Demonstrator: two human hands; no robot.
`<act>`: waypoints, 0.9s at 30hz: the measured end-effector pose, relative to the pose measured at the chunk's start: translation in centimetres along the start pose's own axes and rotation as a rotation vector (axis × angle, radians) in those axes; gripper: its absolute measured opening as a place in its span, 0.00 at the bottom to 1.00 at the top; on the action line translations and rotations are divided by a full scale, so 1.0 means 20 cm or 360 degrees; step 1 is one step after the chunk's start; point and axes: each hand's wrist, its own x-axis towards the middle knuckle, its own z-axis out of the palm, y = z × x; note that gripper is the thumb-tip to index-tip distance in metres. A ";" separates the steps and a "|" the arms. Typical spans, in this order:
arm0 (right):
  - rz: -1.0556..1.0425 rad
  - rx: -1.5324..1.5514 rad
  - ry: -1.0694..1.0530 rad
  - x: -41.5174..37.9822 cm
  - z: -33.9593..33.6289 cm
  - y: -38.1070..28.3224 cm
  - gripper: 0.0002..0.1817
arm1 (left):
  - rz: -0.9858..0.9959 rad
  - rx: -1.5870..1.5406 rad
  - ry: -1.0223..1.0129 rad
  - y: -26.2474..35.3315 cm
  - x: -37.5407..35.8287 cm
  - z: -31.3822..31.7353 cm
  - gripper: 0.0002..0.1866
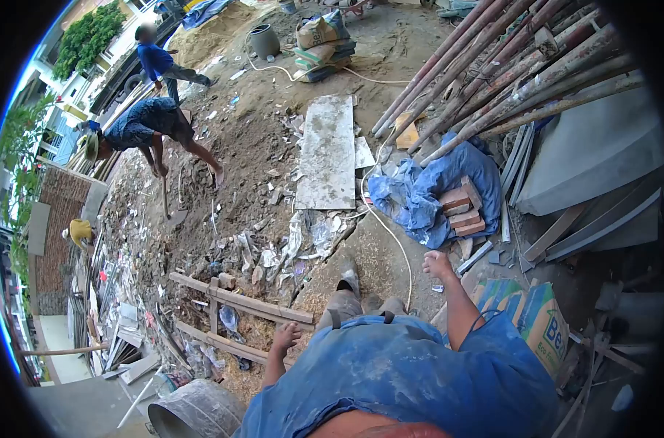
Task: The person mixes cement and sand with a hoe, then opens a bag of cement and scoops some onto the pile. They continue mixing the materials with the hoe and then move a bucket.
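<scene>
My left hand (pixel 286 337) hangs beside my body with its fingers loosely bent and apart, holding nothing. Close by, a wooden ladder-like frame (pixel 237 301) lies on the ground. My right hand (pixel 438 266) swings forward on the other side, fingers curled in, with nothing visible in it. Just beyond it several bricks (pixel 463 219) sit on a crumpled blue tarp (pixel 427 182), apart from the hand. Printed cement bags (pixel 538 325) stand near my right elbow. A grey bucket-like container (pixel 200 410) is at the lower left.
Ahead lies a dirty flat board (pixel 326 153) among rubble. A hose (pixel 390 226) crosses the path. Long metal poles (pixel 507 73) are heaped at right. One person (pixel 146 124) bends with a hoe (pixel 173 212); another person (pixel 156 62) walks behind. Stacked sacks (pixel 321 47) stand at the back.
</scene>
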 end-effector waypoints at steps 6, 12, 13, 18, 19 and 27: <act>0.0647 0.0399 -0.0008 -0.23 -0.11 0.29 0.12 | -0.0236 0.0178 0.0174 0.59 0.35 -0.02 0.12; 0.0849 -0.0133 0.0210 -0.41 -0.05 0.12 0.15 | 0.0093 0.0279 -0.0140 1.09 0.75 0.05 0.18; 0.0892 -0.0114 0.0237 -0.37 -0.03 0.06 0.15 | 0.0164 0.0250 -0.0171 1.19 0.79 0.08 0.19; 0.0565 -0.0081 0.0162 -0.01 0.00 -0.10 0.15 | 0.0277 0.0223 -0.0067 1.50 0.89 0.25 0.18; 0.0554 -0.0017 0.0160 0.12 -0.01 -0.17 0.14 | 0.0291 0.0217 -0.0082 1.58 0.92 0.27 0.18; 0.0318 0.0055 0.0166 0.72 -0.20 -0.83 0.16 | -0.0083 0.0293 -0.0073 1.78 0.85 0.27 0.18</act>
